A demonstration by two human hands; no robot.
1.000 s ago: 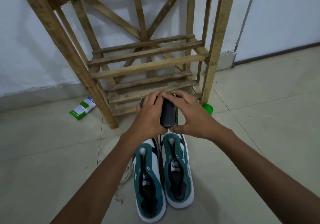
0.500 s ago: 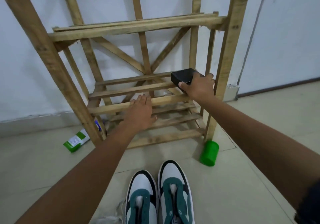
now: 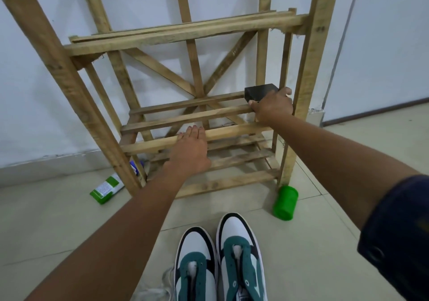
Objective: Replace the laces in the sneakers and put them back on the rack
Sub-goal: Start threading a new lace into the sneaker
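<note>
Two white, green and black sneakers stand side by side on the floor tiles, the left sneaker and the right sneaker, both without laces. A loose white lace lies at their left. Beyond them stands the wooden rack. My right hand holds a black box that sits on the rack's middle shelf at its right end. My left hand reaches forward, fingers straight, touching the front slat of that shelf.
A green cylinder lies on the floor by the rack's right front leg. A green and white tube lies by the left leg. A white wall stands right behind the rack.
Both hands left the sneakers; my right hand carried the black box up to the rack's middle shelf and my left hand moved to the front slat. The view tilted up.
</note>
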